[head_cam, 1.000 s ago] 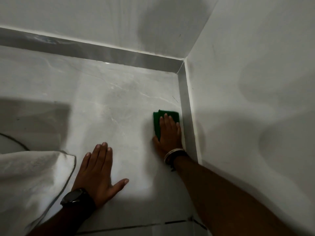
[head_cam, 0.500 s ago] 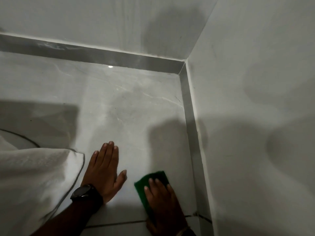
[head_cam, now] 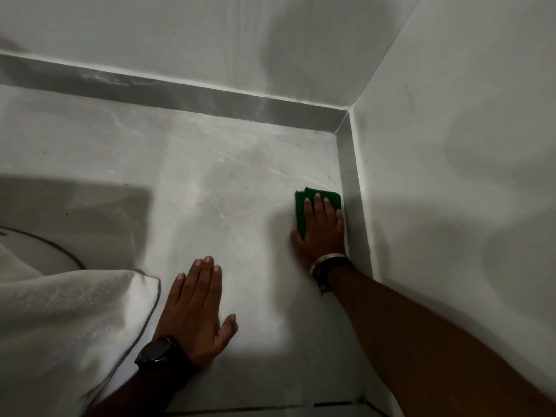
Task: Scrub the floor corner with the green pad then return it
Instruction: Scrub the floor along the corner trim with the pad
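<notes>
The green pad [head_cam: 316, 196] lies flat on the pale marble floor [head_cam: 210, 182], close against the grey skirting [head_cam: 350, 182] of the right wall and a short way in front of the corner [head_cam: 346, 115]. My right hand [head_cam: 323, 230] presses down on the pad with fingers spread over it; only the pad's far and left edges show. My left hand [head_cam: 198, 308] rests flat on the floor to the lower left, fingers together, holding nothing, with a black watch on its wrist.
White walls meet at the corner, with a grey skirting strip [head_cam: 180, 91] along the back wall. A white cloth [head_cam: 60, 326] covers the lower left. A dark grout line [head_cam: 301, 406] crosses the floor near the bottom edge.
My right hand has pushed the green pad forward along the right skirting, away from me, after having pulled it back half a second ago. The left hand stays planted.
</notes>
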